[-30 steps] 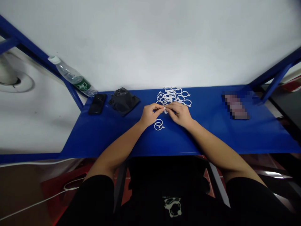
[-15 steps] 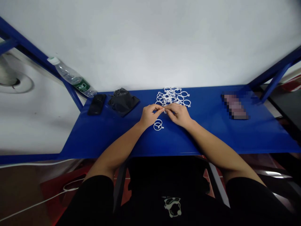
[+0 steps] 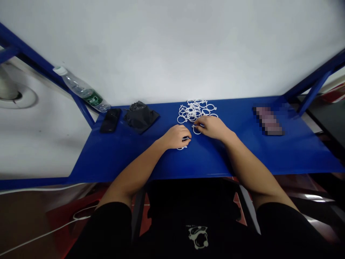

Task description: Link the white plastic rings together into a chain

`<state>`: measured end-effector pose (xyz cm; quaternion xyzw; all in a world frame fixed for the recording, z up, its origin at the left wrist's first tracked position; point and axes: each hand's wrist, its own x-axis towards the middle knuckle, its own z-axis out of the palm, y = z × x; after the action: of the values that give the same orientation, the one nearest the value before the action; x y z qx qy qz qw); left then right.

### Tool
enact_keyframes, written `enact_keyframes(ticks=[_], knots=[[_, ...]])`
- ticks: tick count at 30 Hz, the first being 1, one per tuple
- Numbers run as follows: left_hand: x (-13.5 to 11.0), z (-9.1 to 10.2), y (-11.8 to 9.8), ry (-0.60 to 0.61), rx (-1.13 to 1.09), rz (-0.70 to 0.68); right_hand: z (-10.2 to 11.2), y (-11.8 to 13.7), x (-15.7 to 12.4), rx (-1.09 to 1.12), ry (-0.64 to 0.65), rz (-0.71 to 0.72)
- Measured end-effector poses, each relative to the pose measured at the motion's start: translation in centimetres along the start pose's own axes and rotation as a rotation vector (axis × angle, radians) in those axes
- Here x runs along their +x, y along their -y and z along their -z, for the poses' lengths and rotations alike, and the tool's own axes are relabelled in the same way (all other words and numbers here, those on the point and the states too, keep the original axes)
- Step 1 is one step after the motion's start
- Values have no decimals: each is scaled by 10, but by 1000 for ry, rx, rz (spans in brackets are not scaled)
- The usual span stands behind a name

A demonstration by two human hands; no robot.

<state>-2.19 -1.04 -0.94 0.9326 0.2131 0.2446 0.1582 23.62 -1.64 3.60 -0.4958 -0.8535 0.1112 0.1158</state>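
A heap of several white plastic rings [image 3: 195,109] lies at the back middle of the blue table [image 3: 283,154]. My left hand [image 3: 176,137] rests knuckles up on the table with fingers curled over white rings [image 3: 183,147] that peek out beneath it. My right hand [image 3: 212,127] lies just right of it at the heap's near edge. Its fingertips pinch one white ring [image 3: 196,130].
A black phone [image 3: 110,120] and a crumpled black bag [image 3: 141,116] lie at the back left. A clear water bottle [image 3: 82,90] leans on the blue frame there. A blurred-out object [image 3: 268,121] lies at the back right. A white wall stands behind the table.
Both hands held one ring between them above the table. My left hand has since dropped onto the rings lying in front, and my right hand has reached toward the heap.
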Motion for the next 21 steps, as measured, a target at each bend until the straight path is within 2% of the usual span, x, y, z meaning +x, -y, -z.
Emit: enact_keyframes(ticks=[3, 6, 11, 15, 17, 21], knots=[[0, -2, -2, 39, 3, 9, -5, 11, 1, -49, 10, -68], [1, -1, -3, 19, 13, 69, -9, 17, 3, -72, 42, -101], [3, 1, 0, -94, 47, 255, -15, 17, 4, -64, 39, -97], [3, 0, 5, -105, 74, 368, -15, 17, 3, -61, 34, -92], [2, -2, 8, -105, 80, 377, -15, 18, 3, -49, 28, -89], [-1, -6, 13, -113, 78, 308, -19, 20, 5, -1, 56, -66]])
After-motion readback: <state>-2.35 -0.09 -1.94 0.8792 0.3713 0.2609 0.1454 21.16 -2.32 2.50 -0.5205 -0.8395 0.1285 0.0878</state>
